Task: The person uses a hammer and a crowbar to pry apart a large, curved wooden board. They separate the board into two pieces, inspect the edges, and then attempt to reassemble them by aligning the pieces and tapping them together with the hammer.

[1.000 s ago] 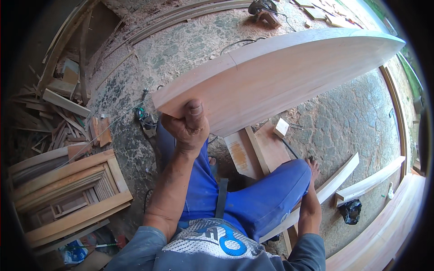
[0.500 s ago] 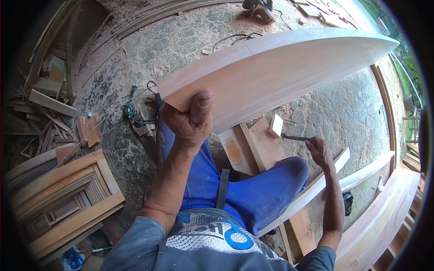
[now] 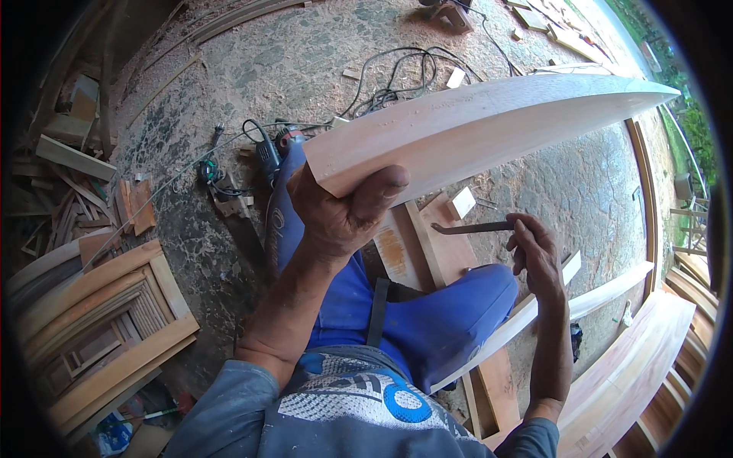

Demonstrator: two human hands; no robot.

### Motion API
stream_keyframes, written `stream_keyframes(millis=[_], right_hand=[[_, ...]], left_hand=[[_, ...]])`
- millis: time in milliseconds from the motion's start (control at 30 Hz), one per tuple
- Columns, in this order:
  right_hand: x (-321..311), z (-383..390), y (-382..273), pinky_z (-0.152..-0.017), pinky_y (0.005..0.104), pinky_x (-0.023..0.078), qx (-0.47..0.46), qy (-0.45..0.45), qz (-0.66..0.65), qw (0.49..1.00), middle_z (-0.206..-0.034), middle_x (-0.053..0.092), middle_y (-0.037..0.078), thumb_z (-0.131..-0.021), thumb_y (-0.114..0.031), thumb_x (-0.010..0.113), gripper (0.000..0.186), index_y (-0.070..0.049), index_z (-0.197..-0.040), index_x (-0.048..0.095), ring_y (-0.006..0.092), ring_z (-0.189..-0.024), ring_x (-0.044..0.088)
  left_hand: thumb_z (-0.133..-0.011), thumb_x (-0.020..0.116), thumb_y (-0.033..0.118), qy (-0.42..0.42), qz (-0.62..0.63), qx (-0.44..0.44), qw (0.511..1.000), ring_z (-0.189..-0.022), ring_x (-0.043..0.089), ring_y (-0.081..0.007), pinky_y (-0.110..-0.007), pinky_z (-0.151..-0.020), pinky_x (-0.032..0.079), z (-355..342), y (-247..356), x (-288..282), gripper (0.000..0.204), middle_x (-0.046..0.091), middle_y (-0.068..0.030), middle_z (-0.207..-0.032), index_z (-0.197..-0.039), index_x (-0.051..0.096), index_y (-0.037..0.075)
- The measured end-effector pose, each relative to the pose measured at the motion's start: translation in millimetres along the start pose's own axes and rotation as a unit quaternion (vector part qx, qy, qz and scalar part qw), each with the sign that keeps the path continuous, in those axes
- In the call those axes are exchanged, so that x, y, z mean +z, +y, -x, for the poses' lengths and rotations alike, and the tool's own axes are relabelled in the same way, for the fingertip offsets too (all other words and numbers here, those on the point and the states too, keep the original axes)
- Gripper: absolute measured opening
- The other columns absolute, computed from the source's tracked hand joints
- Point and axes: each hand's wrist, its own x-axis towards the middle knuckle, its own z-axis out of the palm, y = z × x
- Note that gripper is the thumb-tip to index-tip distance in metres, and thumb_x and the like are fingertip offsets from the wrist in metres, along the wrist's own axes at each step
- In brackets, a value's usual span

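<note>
My left hand (image 3: pixel 336 217) grips the near end of a long, pale curved wooden piece (image 3: pixel 489 126), thumb along its side. The piece is raised and reaches away to the far right, tapering at its far end. In my right hand (image 3: pixel 536 256) is a dark metal pry bar (image 3: pixel 473 227), its bent tip pointing left. The bar is below the curved piece and apart from it. Under the bar, between my legs, lie wooden boards (image 3: pixel 443 240). A small pale block (image 3: pixel 461 204) with what look like nails beside it sits near the boards.
A power tool (image 3: pixel 267 159) with a cord lies beside my left leg. Black cables (image 3: pixel 397 80) coil beyond the curved piece. Stacked wooden frames (image 3: pixel 137 305) stand at left, scrap wood (image 3: pixel 76 214) behind them. Curved planks (image 3: pixel 634 366) fill the right side.
The curved piece has tipped and come lower at its far end, with my left hand shifting right. My right hand has drawn the pry bar away from the small block and turned it level.
</note>
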Motion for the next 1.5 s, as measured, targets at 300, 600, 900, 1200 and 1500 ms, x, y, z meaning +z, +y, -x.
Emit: stream_keyframes(millis=[300,600,900,1200,1500], right_hand=[[-4,-10,61,-0.052,0.0236,0.05,-0.037,-0.07,0.146,0.986,-0.076,0.061,0.005,-0.101,-0.024,0.054,0.039,0.0,-0.131,0.054,0.01,-0.058,0.058],[25,1,66,-0.097,0.0446,0.05,-0.052,-0.064,-0.447,0.891,-0.129,0.057,0.021,-0.098,-0.026,0.058,0.049,-0.002,-0.139,0.041,0.0297,-0.122,0.057],[25,-10,51,-0.092,0.0364,0.051,0.018,0.114,0.16,0.98,-0.121,0.064,0.02,-0.091,-0.014,0.061,0.037,-0.003,-0.125,0.053,0.0228,-0.11,0.064],[26,-39,47,-0.063,0.029,0.046,-0.215,-0.001,0.03,0.976,-0.073,0.058,0.004,-0.089,-0.016,0.064,0.031,-0.001,-0.116,0.062,0.0133,-0.067,0.058],[56,-11,20,-0.042,0.0229,0.03,-0.161,0.073,-0.239,0.955,-0.054,0.043,-0.005,-0.102,-0.031,0.056,0.032,-0.003,-0.087,0.06,0.0036,-0.043,0.035]], left_hand=[[-0.082,0.08,0.04,-0.004,-0.002,0.012,1.0,-0.07,0.073,-0.0206,-0.03,-0.061,0.056,1,-3,-1,0.045,0.072,-0.0091,-0.08,-0.098,0.066,0.0],[-0.082,0.08,0.042,-0.001,-0.014,0.001,1.0,-0.074,0.073,-0.0212,-0.031,-0.065,0.056,1,-2,-3,0.05,0.073,-0.0095,-0.083,-0.101,0.066,-0.002],[-0.083,0.079,0.044,0.007,-0.03,-0.011,0.999,-0.082,0.068,-0.0181,-0.032,-0.074,0.054,7,-8,-7,0.054,0.07,-0.0083,-0.093,-0.106,0.064,-0.003],[-0.084,0.077,0.044,-0.009,-0.023,-0.042,0.999,-0.082,0.066,-0.0161,-0.03,-0.071,0.053,12,-8,-6,0.054,0.067,-0.0068,-0.092,-0.106,0.063,-0.003],[-0.085,0.077,0.042,0.016,-0.058,-0.023,0.998,-0.077,0.066,-0.0165,-0.03,-0.069,0.054,12,-16,-9,0.053,0.067,-0.0069,-0.091,-0.108,0.061,-0.003]])
